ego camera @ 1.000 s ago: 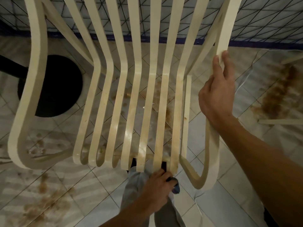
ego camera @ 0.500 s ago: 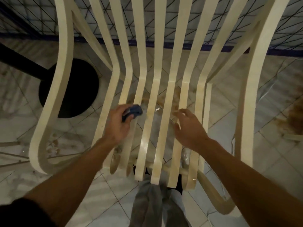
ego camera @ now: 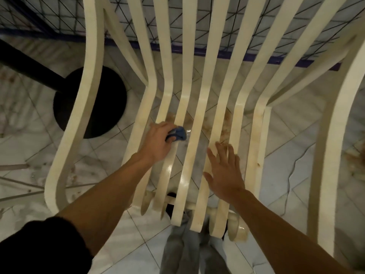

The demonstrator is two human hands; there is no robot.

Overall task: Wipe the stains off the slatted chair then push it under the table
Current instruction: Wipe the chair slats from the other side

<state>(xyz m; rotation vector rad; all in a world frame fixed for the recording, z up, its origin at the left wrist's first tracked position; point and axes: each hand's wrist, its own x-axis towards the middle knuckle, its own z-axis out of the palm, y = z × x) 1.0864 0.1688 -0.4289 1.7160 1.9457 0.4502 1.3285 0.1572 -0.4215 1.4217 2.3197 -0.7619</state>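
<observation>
Where both arms reach: chair (ego camera: pixel 89 76) seat.
Left hand (ego camera: pixel 158 143): curled round blue cloth (ego camera: pixel 177 133) on slats (ego camera: pixel 197 125).
Right hand (ego camera: pixel 223 171): flat, fingers spread on slats, empty.

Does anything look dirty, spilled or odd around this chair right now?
Yes. Beside the right hand, brown stains streak seat slats of the chair, and brown splatter marks the floor tiles beneath the seat and at far right.

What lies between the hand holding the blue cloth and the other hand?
In the head view, one cream seat slat runs between the left hand with its blue cloth and the right hand; nothing lies on it.
</observation>
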